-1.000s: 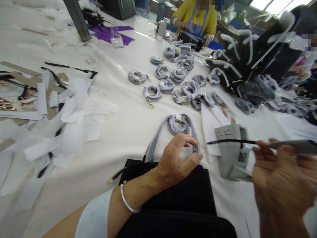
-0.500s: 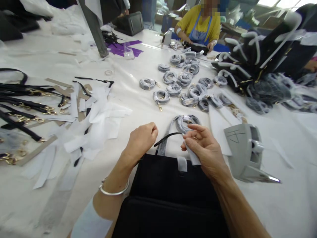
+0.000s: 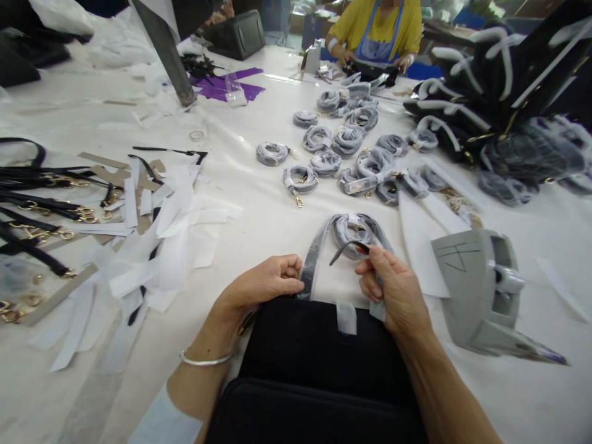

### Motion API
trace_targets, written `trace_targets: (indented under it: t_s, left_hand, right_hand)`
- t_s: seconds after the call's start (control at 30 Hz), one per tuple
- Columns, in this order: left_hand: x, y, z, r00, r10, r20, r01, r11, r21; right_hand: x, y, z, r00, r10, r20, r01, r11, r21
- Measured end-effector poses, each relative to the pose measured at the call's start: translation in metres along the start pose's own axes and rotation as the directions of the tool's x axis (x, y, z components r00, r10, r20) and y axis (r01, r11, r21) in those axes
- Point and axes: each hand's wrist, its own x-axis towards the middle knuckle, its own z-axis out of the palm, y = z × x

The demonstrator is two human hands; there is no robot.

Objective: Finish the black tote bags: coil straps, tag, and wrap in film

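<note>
A black bag [image 3: 324, 364] lies in front of me with a translucent white tab [image 3: 346, 317] on its upper part. Beyond its far edge a plastic-wrapped strap [image 3: 314, 256] rises into a coil. My left hand [image 3: 268, 279] is closed at the bag's far left corner, fingertips touching the strap's lower end; what they pinch is hidden. Between thumb and fingers, my right hand [image 3: 393, 285] holds a thin black leather strip [image 3: 348, 245], its free end curving left over the coil. A piece of white wrapping [image 3: 377, 310] shows under that hand.
Grey tape dispenser [image 3: 481, 290] at right. Several wrapped strap coils [image 3: 326, 163] lie ahead. Black straps with gold clasps [image 3: 46, 209] and white paper strips [image 3: 171, 228] cover the left. Black bags [image 3: 504, 92] are piled at far right; a person in yellow [image 3: 379, 31] works across the table.
My left hand has moved right and down to the wrapped strap's lower end. My right hand has shifted right, taking the black strip with it. The view has tilted slightly.
</note>
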Motion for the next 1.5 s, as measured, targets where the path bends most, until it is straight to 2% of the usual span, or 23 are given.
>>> trace_targets:
  t_s: [0.07, 0.1, 0.17, 0.23, 0.33, 0.4, 0.5, 0.57, 0.6, 0.67, 0.73, 0.83, 0.87, 0.93, 0.97, 1.03, 1.13, 1.23, 1.33, 1.4, 1.43, 1.5]
  left_hand:
    - [-0.003, -0.003, 0.001, 1.0, 0.017, -0.002, -0.017, 0.991, -0.13]
    - [-0.004, -0.004, 0.001, 1.0, 0.027, 0.003, -0.026, 0.984, -0.176]
    - [-0.007, -0.005, 0.002, 0.999, 0.042, 0.018, -0.037, 0.973, -0.226]
    - [-0.008, -0.004, 0.001, 0.999, 0.039, 0.029, -0.03, 0.968, -0.248]
    - [-0.007, -0.004, 0.001, 0.999, 0.042, 0.033, -0.031, 0.96, -0.278]
    - [-0.005, -0.003, 0.001, 0.997, 0.061, 0.042, -0.046, 0.955, -0.292]
    - [-0.004, -0.004, 0.003, 0.996, 0.086, 0.03, -0.072, 0.949, -0.308]
    - [-0.003, -0.004, 0.005, 0.996, 0.094, 0.003, -0.088, 0.945, -0.315]
    - [-0.003, -0.004, 0.007, 0.995, 0.099, -0.007, -0.096, 0.945, -0.313]
    - [-0.002, -0.004, 0.009, 0.994, 0.11, -0.014, -0.11, 0.949, -0.295]
    - [-0.001, -0.003, 0.01, 0.989, 0.144, -0.021, -0.145, 0.962, -0.231]
    - [0.001, -0.001, 0.01, 0.978, 0.207, -0.009, -0.207, 0.975, -0.075]
    - [0.002, 0.0, 0.01, 0.977, 0.211, 0.016, -0.211, 0.977, -0.033]
    - [0.002, 0.001, 0.01, 0.981, 0.187, 0.053, -0.19, 0.98, 0.063]
    - [0.001, 0.002, 0.01, 0.984, 0.174, 0.039, -0.178, 0.974, 0.142]
    - [-0.001, 0.002, 0.008, 0.979, 0.194, -0.067, -0.153, 0.909, 0.387]
    - [-0.003, 0.001, 0.005, 0.919, 0.327, -0.22, -0.071, 0.688, 0.722]
    - [-0.001, 0.0, 0.005, 0.857, 0.474, -0.204, -0.069, 0.496, 0.865]
    - [0.002, -0.001, 0.008, 0.826, 0.54, -0.159, -0.058, 0.364, 0.93]
    - [0.001, 0.001, 0.011, 0.807, 0.553, -0.205, -0.006, 0.355, 0.935]
    - [0.0, 0.003, 0.013, 0.8, 0.547, -0.248, 0.013, 0.397, 0.918]
    - [-0.004, 0.006, 0.015, 0.818, 0.472, -0.328, -0.008, 0.58, 0.815]
  right_hand:
    - [-0.001, 0.0, 0.0, 0.97, -0.193, -0.15, 0.162, 0.967, -0.198]
    - [-0.001, 0.0, -0.001, 0.937, -0.301, -0.178, 0.226, 0.91, -0.348]
    - [-0.001, -0.001, -0.003, 0.883, -0.45, -0.131, 0.288, 0.742, -0.606]
    - [0.001, -0.003, -0.008, 0.863, -0.496, -0.094, 0.277, 0.62, -0.734]
    - [0.004, -0.009, -0.019, 0.849, -0.506, -0.149, 0.192, 0.56, -0.806]
    - [0.003, -0.013, -0.027, 0.841, -0.521, -0.145, 0.164, 0.502, -0.849]
    - [-0.002, -0.013, -0.03, 0.868, -0.496, 0.023, 0.209, 0.322, -0.923]
    - [-0.008, -0.01, -0.025, 0.886, -0.409, 0.221, 0.327, 0.211, -0.921]
    - [-0.01, -0.007, -0.02, 0.88, -0.345, 0.325, 0.405, 0.189, -0.895]
    - [-0.014, -0.003, -0.007, 0.848, -0.216, 0.485, 0.527, 0.234, -0.817]
    - [-0.015, -0.002, 0.005, 0.827, -0.12, 0.549, 0.547, 0.395, -0.738]
    - [-0.015, -0.006, 0.016, 0.836, -0.037, 0.548, 0.417, 0.691, -0.59]
    - [-0.014, -0.008, 0.018, 0.846, -0.023, 0.533, 0.363, 0.756, -0.545]
    - [-0.013, -0.009, 0.018, 0.874, -0.012, 0.486, 0.291, 0.813, -0.504]
    - [-0.012, -0.009, 0.017, 0.887, -0.009, 0.462, 0.273, 0.817, -0.508]
    - [-0.011, -0.008, 0.015, 0.904, 0.001, 0.427, 0.254, 0.802, -0.541]
    - [-0.009, -0.004, 0.013, 0.93, -0.014, 0.368, 0.255, 0.745, -0.616]
    - [-0.008, 0.001, 0.015, 0.922, -0.078, 0.379, 0.322, 0.699, -0.639]
    - [-0.008, 0.007, 0.018, 0.894, -0.158, 0.42, 0.408, 0.677, -0.613]
    - [-0.008, 0.01, 0.019, 0.883, -0.214, 0.418, 0.444, 0.672, -0.593]
    - [-0.008, 0.011, 0.019, 0.879, -0.235, 0.415, 0.455, 0.671, -0.586]
    - [-0.007, 0.012, 0.019, 0.874, -0.249, 0.417, 0.466, 0.673, -0.575]
